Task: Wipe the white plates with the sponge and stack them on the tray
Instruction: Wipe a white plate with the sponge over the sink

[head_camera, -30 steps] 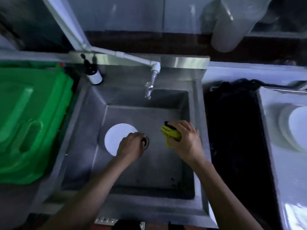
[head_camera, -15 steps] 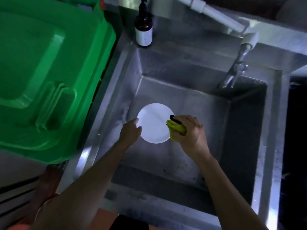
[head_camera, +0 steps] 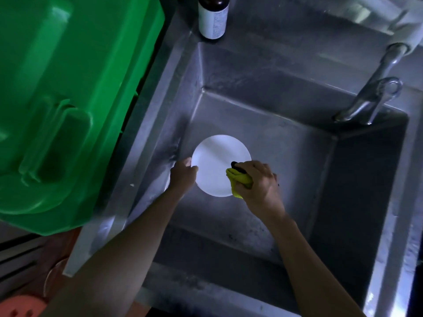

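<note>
Head view, dim kitchen corner: a deep stainless-steel sink basin [head_camera: 286, 170] is filling most of the frame, its rim running along the left and near edges; a curved metal tap [head_camera: 370, 99] is hanging over the far right corner, fed by a pale pipe elbow [head_camera: 409, 30]; a dark bottle with a white label [head_camera: 212, 17] is standing upright on the far left corner of the rim; a large green plastic bin lid [head_camera: 68, 99] is lying just beside the sink on the left; a round orange object [head_camera: 20, 305] is showing at the bottom left corner, too dim to identify.

Task items: a round white plate [head_camera: 215, 161] is lying flat on the basin floor near the left wall; the left hand [head_camera: 184, 176] is holding the plate at its left edge, fingers curling at the rim, though how far they are wrapping under it cannot be told; the right hand [head_camera: 258, 181] is gripping a crumpled yellow sponge with a dark patch [head_camera: 238, 178], fingers clamped around it, pressing it on the plate's lower right edge; the tray is out of view.
</note>
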{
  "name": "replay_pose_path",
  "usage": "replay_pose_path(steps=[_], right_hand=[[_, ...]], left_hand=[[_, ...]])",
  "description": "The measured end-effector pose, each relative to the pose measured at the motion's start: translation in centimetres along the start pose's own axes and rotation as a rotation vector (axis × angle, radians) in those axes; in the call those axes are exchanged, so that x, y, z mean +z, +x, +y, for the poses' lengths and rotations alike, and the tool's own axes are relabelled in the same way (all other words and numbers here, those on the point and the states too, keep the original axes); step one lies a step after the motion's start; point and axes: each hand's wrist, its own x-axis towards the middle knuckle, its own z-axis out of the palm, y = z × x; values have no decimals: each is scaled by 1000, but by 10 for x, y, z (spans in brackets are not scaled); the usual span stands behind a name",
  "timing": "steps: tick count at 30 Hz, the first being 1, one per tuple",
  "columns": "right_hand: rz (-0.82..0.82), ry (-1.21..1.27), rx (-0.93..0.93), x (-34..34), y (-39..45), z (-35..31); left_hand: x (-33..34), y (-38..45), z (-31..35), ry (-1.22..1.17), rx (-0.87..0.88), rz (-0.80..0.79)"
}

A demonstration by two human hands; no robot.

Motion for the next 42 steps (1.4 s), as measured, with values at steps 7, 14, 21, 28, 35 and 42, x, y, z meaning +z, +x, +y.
replay_pose_path(steps=[7,14,21,28,35,42], right_hand=[[13,3,16,4,-8,9],[16,-8,37,11,-22,12],[18,-11,65,7,-42,-2],[100,-25,39,-12,-69,-12],[118,-8,12,-37,-80,-17],[114,69,-58,-72,-85,-32]], left_hand=[[11,5,3,-142,-100,36],[20,8,-1,-293,-207,116],[18,-3,-1,-327,-225,-37],[16,-31,10,-394,-254,-172],[11,-63,14,-458,-227,-185],[4,-120,32,-573,-163,-226]])
